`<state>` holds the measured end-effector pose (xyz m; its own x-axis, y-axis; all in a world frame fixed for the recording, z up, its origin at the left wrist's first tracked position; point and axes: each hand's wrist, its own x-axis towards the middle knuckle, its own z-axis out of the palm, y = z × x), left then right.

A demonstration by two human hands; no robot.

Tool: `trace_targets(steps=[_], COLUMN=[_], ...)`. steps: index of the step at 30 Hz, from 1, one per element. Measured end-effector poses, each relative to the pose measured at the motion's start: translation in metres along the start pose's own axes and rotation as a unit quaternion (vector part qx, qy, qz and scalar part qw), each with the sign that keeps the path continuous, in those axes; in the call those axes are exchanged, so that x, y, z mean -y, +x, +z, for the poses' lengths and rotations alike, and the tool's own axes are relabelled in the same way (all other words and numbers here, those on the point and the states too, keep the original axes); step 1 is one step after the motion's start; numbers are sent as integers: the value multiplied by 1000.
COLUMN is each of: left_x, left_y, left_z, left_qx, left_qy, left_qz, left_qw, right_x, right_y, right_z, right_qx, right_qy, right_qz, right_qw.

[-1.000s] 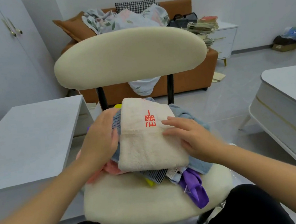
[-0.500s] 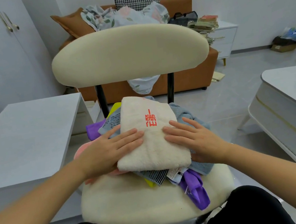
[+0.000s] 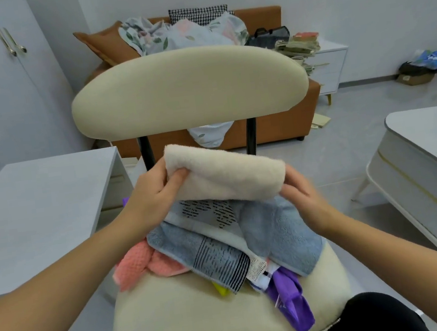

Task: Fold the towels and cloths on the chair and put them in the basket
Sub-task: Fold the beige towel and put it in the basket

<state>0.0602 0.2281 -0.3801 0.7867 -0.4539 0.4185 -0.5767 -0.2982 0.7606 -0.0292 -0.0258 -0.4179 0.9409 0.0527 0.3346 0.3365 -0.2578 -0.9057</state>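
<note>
- Left hand [image 3: 157,193] grips the left end of the cream towel [image 3: 227,175], fingers curled into the fold and thumb on the near side.
- Right hand [image 3: 302,196] is motion-blurred. As far as I can read it, it holds the towel's right end, thumb against the end and fingers underneath.
- The cream towel is folded into a thick pad and held level between both hands, above the pile and in front of the chair [image 3: 187,88] backrest. It is not resting on the seat.
- The chair seat serves as the holding place for everything else:
- a grey-white cloth with black dashes [image 3: 210,213] on top at the rear, directly under the held towel;
- a blue towel [image 3: 279,237] spread across the middle and right, with a dark striped band and a care label at its near edge;
- a pink cloth [image 3: 141,264] bunched at the left edge of the seat;
- a purple cloth [image 3: 290,297] trailing off the near right of the seat;
- a sliver of yellow cloth [image 3: 222,291] poking out beneath the blue towel.
- A grey worktop [image 3: 37,211] stands just left of the chair.
- Behind, an orange sofa [image 3: 276,130] carries floral bedding [image 3: 189,35] and a black bag [image 3: 268,36].
- Far right on the floor, a cardboard box [image 3: 414,78] has a blue bag [image 3: 431,58] on top; I cannot tell what is inside.
</note>
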Motion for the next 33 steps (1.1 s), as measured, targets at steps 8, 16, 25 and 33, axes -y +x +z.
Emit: trace_targets(steps=[8,16,25,33], left_x=[-5,-27,5,27], left_y=[16,10,-9,27], left_z=[5,0,29,35], left_qx=[-35,-58,-69,-11], left_qy=[-10,-1,47,213], left_qz=[-50,-37,-275,-354], left_qw=[998,998,958,911], right_x=[8,24,0,-20], right_y=[18,17,19,56], right_z=[-6,7,35,44], right_qx=[108,-49,-108,-137], right_qy=[-59,-63,-34,-216], right_qz=[94,20,237,310], right_qw=[988,997,965,916])
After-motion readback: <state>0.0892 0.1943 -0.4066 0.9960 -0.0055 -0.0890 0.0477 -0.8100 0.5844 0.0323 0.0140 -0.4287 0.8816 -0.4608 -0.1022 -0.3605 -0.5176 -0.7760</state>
